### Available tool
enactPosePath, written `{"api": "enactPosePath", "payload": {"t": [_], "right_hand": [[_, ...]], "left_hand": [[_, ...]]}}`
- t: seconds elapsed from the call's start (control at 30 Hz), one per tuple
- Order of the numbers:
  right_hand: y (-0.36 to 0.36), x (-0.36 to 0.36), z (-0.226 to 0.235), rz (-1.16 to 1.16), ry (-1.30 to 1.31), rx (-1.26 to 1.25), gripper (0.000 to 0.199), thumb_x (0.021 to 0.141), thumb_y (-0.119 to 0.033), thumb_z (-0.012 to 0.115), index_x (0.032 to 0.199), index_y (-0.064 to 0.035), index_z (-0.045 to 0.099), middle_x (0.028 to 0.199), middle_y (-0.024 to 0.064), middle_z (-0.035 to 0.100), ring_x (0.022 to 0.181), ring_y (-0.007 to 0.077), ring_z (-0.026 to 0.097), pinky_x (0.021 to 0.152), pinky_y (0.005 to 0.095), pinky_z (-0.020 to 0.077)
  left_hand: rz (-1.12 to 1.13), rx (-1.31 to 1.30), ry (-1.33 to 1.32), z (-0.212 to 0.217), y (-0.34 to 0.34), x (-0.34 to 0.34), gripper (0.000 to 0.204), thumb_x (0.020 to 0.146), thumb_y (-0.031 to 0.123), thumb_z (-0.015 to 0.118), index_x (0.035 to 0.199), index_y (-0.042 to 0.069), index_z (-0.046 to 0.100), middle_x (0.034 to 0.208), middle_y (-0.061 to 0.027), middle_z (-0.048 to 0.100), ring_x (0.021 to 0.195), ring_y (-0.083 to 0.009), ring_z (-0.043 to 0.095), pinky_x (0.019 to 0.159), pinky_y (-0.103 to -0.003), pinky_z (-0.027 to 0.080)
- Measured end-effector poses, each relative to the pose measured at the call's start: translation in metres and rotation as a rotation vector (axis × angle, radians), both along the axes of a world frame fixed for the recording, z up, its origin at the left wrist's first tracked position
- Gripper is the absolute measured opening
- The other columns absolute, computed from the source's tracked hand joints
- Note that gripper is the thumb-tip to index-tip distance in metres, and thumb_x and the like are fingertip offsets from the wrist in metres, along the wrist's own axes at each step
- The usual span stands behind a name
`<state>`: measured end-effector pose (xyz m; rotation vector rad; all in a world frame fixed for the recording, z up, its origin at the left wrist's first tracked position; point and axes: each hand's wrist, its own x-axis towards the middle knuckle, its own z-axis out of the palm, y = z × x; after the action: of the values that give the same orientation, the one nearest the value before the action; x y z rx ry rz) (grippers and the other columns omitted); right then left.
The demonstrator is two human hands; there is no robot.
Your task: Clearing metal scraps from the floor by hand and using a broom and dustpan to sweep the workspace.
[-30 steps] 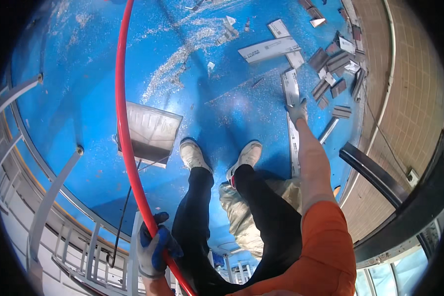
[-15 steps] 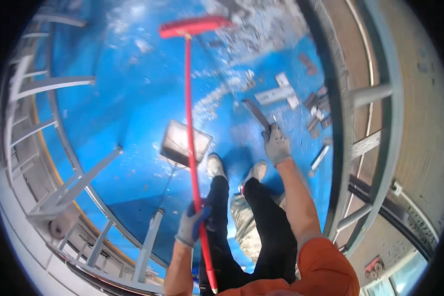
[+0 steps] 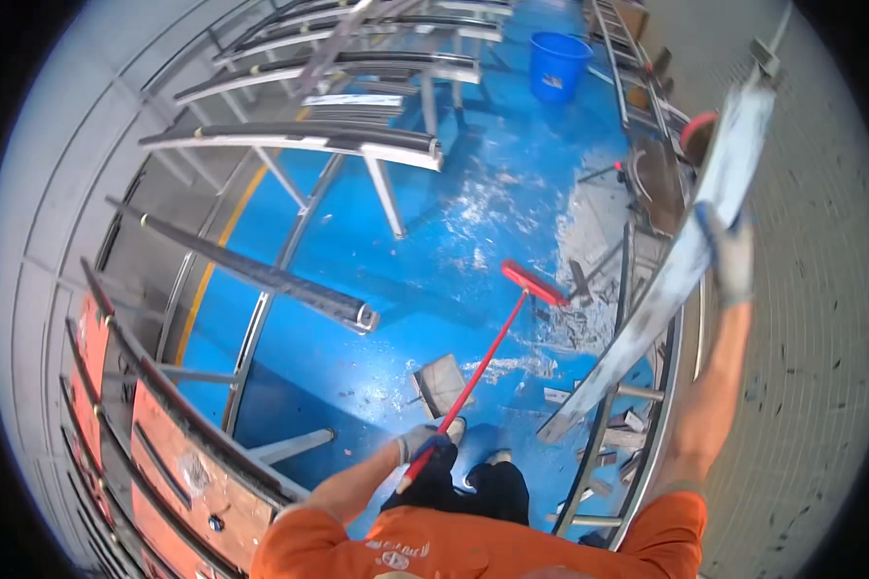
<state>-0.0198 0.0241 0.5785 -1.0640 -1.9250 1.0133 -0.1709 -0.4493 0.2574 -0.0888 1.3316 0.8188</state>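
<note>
The person stands on a blue floor (image 3: 377, 318), seen from above, with both gloved hands busy. The left hand (image 3: 421, 442), low in the view at about 6 o'clock, has its grip closed fully round the near end of a red broom handle (image 3: 473, 374); the handle runs up and away toward 1 o'clock to the red broom head (image 3: 534, 283), which rests on the floor at the edge of a patch of grey dust and debris (image 3: 589, 309). Just left of the handle, near the person's shoes, a grey dustpan (image 3: 439, 384) lies on the floor. The right hand (image 3: 729, 253), raised at about 3 o'clock, has its grip wrapped round a long, pale, dusty metal strip (image 3: 681, 256), fingers curled over its edge. The strip slants from its lower end near the floor at about 5 o'clock up to its far end by the top right rim at 1 o'clock, and it is held well apart from the broom. At 12 o'clock a blue bucket (image 3: 557, 64) stands on the floor. Grey metal racks with long curved bars (image 3: 299, 137) fill the upper left, around 10 to 11 o'clock, and orange panels (image 3: 164, 434) line the lower left at 8 o'clock. The person's orange sleeves (image 3: 666, 531) show along the bottom edge.
</note>
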Motion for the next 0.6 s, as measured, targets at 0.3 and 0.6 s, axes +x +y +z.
{"api": "enactPosePath", "payload": {"t": [0.3, 0.6], "right_hand": [[-0.093, -0.009, -0.184, -0.011, 0.089, 0.042, 0.056, 0.088, -0.022, 0.065, 0.136, -0.0017, 0.044, 0.116, 0.0162, 0.062, 0.1, 0.0255, 0.062, 0.086, 0.0341, 0.0482], [-0.067, -0.095, -0.112, 0.213, 0.236, -0.086, 0.042, 0.086, -0.018, 0.066, 0.121, 0.0024, 0.055, 0.104, 0.0129, 0.066, 0.085, 0.0214, 0.065, 0.073, 0.0314, 0.052]], "left_hand": [[-0.198, -0.051, 0.237, 0.001, -0.005, 0.004, 0.02, 0.078, 0.021, 0.06, 0.085, 0.003, 0.068, 0.063, -0.0056, 0.059, 0.05, -0.0173, 0.052, 0.047, -0.03, 0.043], [-0.23, -0.039, 0.431, 0.055, 0.005, -0.032, 0.026, 0.076, 0.022, 0.06, 0.084, -0.002, 0.066, 0.064, -0.0094, 0.06, 0.05, -0.0209, 0.055, 0.046, -0.034, 0.045]]}}
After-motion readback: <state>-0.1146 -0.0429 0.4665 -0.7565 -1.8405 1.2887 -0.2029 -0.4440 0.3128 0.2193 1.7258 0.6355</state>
